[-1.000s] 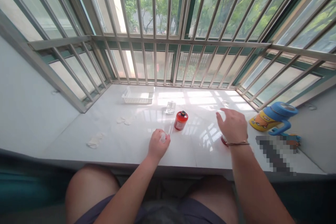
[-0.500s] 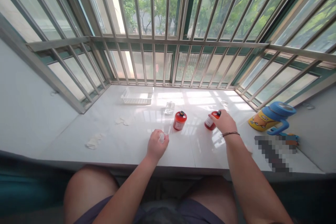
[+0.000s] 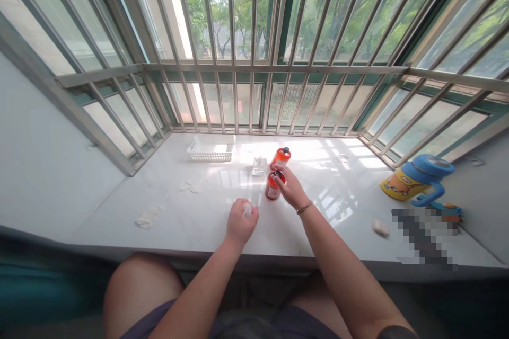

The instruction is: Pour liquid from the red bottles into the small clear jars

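Note:
Near the counter's front, my left hand (image 3: pixel 242 221) is closed around a small, clear, whitish object (image 3: pixel 248 211), mostly hidden by the fingers. My right hand (image 3: pixel 289 185) has its thumb and fingers around the black cap of the nearer red bottle (image 3: pixel 272 190), which stands just beyond my left hand. A second red bottle (image 3: pixel 281 155) with a dark cap is right behind it, its lower part hidden by the fingers. A clear glass-like block (image 3: pixel 260 166) lies left of the bottles.
On the white counter (image 3: pixel 222 190) are a white basket (image 3: pixel 210 148) at the back left and crumpled white pieces (image 3: pixel 148 216) at the left. To the right are a blue-yellow flask (image 3: pixel 417 177) and a small pale object (image 3: pixel 380 229). Metal window bars rise behind.
The second red bottle has moved from the right to behind the nearer one. My right hand has moved left from it to the nearer bottle's cap. My left hand still holds the clear object.

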